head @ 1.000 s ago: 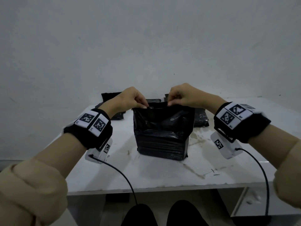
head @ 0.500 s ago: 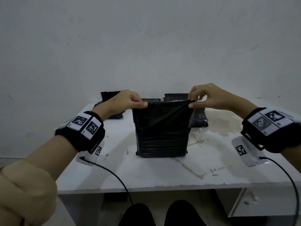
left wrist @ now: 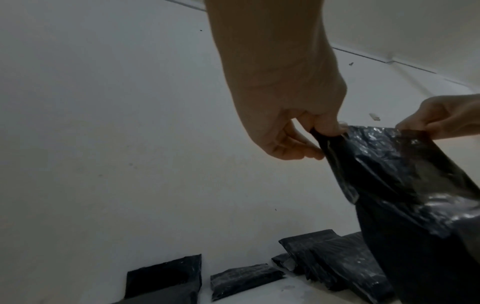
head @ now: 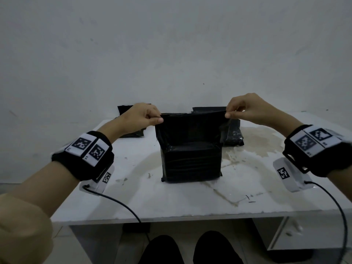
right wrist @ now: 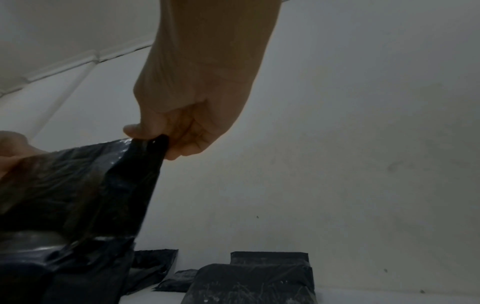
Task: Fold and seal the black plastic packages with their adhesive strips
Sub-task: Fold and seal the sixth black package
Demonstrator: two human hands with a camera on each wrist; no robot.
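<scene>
My left hand (head: 142,117) and right hand (head: 245,109) each pinch one top corner of the black package (head: 191,149), which stands at the centre of the table (head: 171,202). If I pull unevenly, the mouth can wrinkle and the adhesive strip may stick crooked.

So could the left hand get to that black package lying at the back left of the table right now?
Probably not at once: the left hand pinches the top corner of the standing package, as does the right hand. Nothing lies between it and the back-left package, so after letting go it looks reachable.
</scene>
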